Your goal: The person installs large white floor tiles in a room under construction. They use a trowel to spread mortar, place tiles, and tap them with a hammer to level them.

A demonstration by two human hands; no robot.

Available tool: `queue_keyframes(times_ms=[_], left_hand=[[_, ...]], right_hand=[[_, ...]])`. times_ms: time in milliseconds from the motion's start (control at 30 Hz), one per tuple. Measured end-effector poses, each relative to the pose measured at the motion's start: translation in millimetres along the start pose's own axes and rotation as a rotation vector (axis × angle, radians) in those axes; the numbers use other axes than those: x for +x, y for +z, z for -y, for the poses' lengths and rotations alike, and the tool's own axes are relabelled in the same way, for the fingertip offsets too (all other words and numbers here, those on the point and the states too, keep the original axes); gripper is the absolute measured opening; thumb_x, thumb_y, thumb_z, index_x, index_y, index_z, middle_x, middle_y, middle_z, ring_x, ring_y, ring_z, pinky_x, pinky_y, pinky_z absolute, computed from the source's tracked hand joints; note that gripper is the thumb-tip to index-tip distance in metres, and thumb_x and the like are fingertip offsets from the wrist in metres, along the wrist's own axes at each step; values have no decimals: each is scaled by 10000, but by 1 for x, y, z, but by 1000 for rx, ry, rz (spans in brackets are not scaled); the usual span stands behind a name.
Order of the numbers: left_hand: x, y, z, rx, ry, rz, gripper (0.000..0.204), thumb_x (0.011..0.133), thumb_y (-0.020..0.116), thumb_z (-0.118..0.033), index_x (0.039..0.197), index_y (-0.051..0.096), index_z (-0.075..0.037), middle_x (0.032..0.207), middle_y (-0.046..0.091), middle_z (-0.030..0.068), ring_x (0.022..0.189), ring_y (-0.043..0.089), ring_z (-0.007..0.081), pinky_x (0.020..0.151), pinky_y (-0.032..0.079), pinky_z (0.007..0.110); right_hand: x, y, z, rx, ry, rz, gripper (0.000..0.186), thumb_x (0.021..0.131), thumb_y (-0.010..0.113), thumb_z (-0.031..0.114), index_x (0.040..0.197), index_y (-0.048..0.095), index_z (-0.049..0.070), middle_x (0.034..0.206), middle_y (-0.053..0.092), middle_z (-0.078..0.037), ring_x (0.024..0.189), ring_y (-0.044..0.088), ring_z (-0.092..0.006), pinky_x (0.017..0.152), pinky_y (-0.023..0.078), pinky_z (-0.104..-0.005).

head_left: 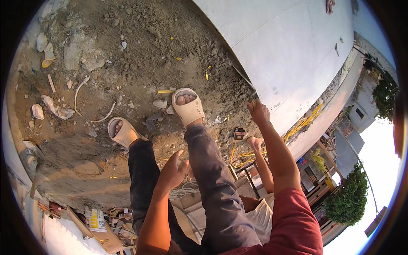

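Note:
My right hand [258, 112] is closed at the lower edge of a large pale, smooth surface [276, 46]. A thin, flat blade [244, 79], seen nearly edge-on and like a trowel's, runs from my fist along that edge; its handle is hidden in my fingers. My left hand [172, 172] hangs empty beside my knee, thumb and fingers apart. Below both hands lies rough, sandy soil [148, 46], where my feet stand in beige slides [188, 108].
Stones [160, 103], yellow scraps [165, 91] and pale strips litter the soil. A small black box [239, 133] lies near my right forearm. Another person's bare limb [264, 165] and light shorts [261, 219] show close behind it. Yellow strapping [301, 123] hangs by the pale surface.

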State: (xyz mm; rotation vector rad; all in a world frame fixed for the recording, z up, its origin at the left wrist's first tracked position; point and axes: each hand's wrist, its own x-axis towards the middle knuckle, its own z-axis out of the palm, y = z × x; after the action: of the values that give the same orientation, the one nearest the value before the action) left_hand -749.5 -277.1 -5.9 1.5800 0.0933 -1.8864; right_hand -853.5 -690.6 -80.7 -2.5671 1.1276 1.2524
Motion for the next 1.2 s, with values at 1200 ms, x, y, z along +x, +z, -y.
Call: queue_keyframes(times_ms=[1200], left_hand=[[-4,20,26,-5,110,-55,621,995,502,-402,1458,346,-17,1468,416,231,1367,407,349,1113,355,404]], right_hand=[[57,-67,345,609,-228,-241,603,955,487,576,1021,565,-18,821,661,-273,834,650,-468,710,522,-514]])
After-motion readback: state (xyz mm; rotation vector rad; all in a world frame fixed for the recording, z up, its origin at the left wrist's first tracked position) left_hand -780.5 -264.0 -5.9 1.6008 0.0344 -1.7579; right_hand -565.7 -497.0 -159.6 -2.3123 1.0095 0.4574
